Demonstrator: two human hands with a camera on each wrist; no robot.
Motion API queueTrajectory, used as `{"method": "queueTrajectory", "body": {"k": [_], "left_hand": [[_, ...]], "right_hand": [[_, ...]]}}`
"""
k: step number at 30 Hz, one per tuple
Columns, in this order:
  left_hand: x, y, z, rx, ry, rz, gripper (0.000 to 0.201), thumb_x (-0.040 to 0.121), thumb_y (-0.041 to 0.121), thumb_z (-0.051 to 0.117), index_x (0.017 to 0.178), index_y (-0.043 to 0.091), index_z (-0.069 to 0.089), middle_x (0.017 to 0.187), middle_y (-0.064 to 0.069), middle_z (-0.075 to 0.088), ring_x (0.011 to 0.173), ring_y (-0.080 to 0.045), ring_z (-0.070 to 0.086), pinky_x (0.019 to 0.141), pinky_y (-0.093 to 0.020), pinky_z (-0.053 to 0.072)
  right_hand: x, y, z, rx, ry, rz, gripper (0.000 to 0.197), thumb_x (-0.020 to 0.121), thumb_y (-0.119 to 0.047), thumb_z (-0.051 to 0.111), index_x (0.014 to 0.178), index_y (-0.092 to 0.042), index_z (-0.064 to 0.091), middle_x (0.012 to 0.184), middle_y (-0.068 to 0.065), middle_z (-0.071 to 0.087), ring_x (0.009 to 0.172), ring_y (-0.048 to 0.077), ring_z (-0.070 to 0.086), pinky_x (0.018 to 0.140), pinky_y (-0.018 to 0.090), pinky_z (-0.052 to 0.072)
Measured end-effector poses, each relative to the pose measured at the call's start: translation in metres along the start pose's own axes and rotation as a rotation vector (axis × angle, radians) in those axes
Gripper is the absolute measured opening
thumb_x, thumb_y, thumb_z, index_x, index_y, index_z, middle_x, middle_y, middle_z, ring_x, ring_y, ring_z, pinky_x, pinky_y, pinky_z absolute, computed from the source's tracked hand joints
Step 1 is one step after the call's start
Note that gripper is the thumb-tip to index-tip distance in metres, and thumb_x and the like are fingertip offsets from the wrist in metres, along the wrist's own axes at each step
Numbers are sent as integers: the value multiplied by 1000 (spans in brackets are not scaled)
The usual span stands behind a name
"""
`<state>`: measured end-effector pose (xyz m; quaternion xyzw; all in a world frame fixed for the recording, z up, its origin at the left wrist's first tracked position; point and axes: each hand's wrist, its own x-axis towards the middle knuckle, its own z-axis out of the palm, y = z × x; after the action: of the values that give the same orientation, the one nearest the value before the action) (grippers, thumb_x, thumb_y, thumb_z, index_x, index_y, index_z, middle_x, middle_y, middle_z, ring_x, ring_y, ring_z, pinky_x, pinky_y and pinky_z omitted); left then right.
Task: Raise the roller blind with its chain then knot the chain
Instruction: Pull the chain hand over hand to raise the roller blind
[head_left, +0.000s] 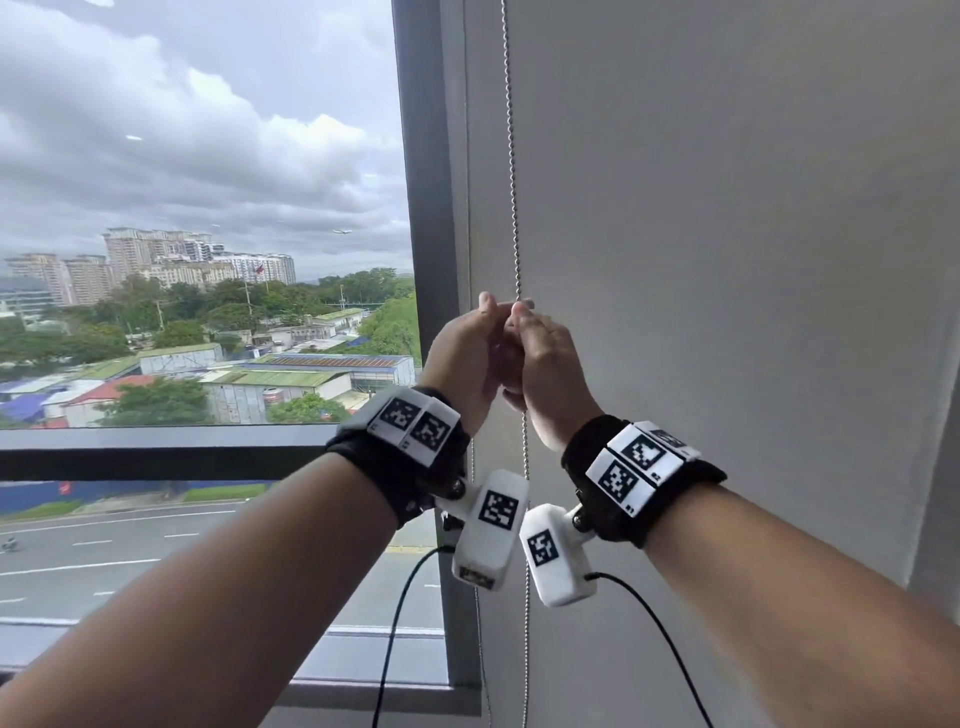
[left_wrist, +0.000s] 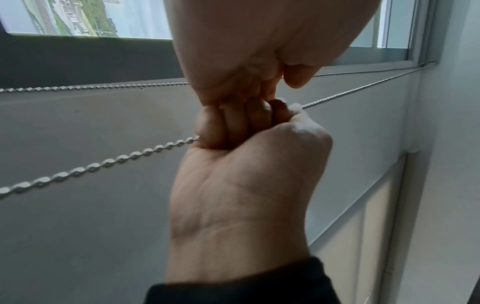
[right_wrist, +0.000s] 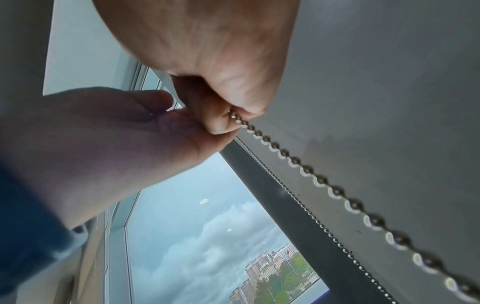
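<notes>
Window bay, overcast daylight, head view looks along both forearms. Nearest: black wrist bands with white tag blocks, left band (head_left: 410, 441) and right band (head_left: 639, 473). A white camera pod (head_left: 493, 525) hangs under the left band, with a second pod just beside it and black cables (head_left: 395, 623) trailing down.

Both hands are up at the chain (head_left: 514, 182), knuckles touching.
- right hand (head_left: 550, 364): fingers curled, near strand pinched between thumb and finger. The right wrist view shows the beads coming out of the pinch (right_wrist: 235, 117).
- left hand (head_left: 467, 353): fist closed, thumb and forefinger together at the top. In the left wrist view the far strand (left_wrist: 103, 86) runs into the fist and comes out past the thumb, so it reads as gripped; the contact itself is hidden.

The chain is metal bead and hangs vertical. It is taut above the hands, and both strands drop on below the wrists and out of the bottom of the head view.

Behind it is the roller blind (head_left: 727, 208), plain grey fabric that fills the right side and runs past the bottom of the head view. Left of it stands the dark window frame (head_left: 426, 208) with a horizontal rail. Beyond the glass are a road, low roofs, trees, tower blocks and heavy cloud.
</notes>
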<state>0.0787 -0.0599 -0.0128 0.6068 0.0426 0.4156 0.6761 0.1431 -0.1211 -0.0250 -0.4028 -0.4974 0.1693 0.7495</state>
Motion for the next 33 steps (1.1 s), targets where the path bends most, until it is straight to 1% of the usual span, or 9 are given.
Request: {"method": "queueTrajectory", "body": {"k": [2, 7, 10, 13, 18, 23, 26, 28, 33], "left_hand": [[6, 4, 2, 63, 85, 45, 39, 96, 33, 38, 98, 6, 67, 94, -15, 65, 79, -25, 59, 62, -32, 46], [17, -1, 0, 117, 165, 98, 31, 97, 24, 41, 101, 1, 62, 85, -9, 63, 74, -20, 59, 65, -28, 48], [28, -4, -3, 165, 213, 99, 29, 95, 28, 45, 105, 5, 60, 98, -11, 61, 87, -24, 57, 77, -35, 44], [40, -3, -4, 221, 245, 104, 34, 94, 32, 47, 114, 6, 56, 110, -10, 59, 96, -23, 54, 85, -36, 41], [58, -9, -1, 288, 233, 101, 41, 96, 30, 42, 125, 2, 50, 115, -10, 56, 101, -21, 51, 74, -22, 39], [65, -34, -8, 323, 201, 18, 37, 94, 38, 43, 122, 14, 49, 112, -5, 53, 102, -19, 48, 79, -29, 39], [68, -45, -13, 317, 178, -46, 46, 91, 45, 45, 130, 20, 42, 105, 3, 51, 103, -19, 47, 79, -30, 39], [68, -50, -16, 318, 166, -54, 52, 90, 47, 45, 135, 21, 38, 113, 1, 51, 107, -20, 48, 87, -34, 38], [74, -59, -20, 280, 135, -63, 43, 93, 41, 44, 130, 18, 45, 123, -5, 56, 110, -24, 54, 92, -38, 39]], "right_hand": [[-1, -3, -2, -7, -45, 2, 36, 105, -18, 32, 74, -15, 50, 43, -14, 51, 37, -3, 46, 37, 10, 34], [-1, -9, -6, -88, -98, -46, 34, 105, -12, 26, 90, -9, 56, 42, -15, 54, 38, -3, 48, 39, 10, 36], [5, 3, -12, -140, -28, -34, 35, 104, -19, 31, 75, -15, 49, 49, -10, 46, 42, 5, 39, 44, 23, 32], [10, 20, -20, -219, 51, -15, 30, 101, -26, 36, 83, -11, 54, 62, -6, 43, 49, 11, 36, 47, 29, 32], [16, 42, -29, -304, 165, -53, 33, 88, -44, 41, 100, -18, 58, 69, -12, 50, 62, 9, 44, 67, 36, 39], [26, 57, -36, -369, 209, -38, 29, 95, -38, 43, 120, -23, 48, 84, -4, 60, 74, 15, 55, 79, 46, 50], [33, 67, -39, -403, 205, 11, 35, 99, -31, 43, 132, -19, 45, 113, 5, 64, 102, 21, 61, 98, 44, 48], [37, 74, -41, -429, 193, 35, 39, 100, -29, 41, 136, -14, 45, 126, 7, 61, 116, 22, 57, 103, 39, 44], [45, 89, -41, -424, 146, 35, 32, 102, -24, 37, 128, -15, 53, 111, -3, 64, 102, 10, 59, 82, 19, 43]]}}
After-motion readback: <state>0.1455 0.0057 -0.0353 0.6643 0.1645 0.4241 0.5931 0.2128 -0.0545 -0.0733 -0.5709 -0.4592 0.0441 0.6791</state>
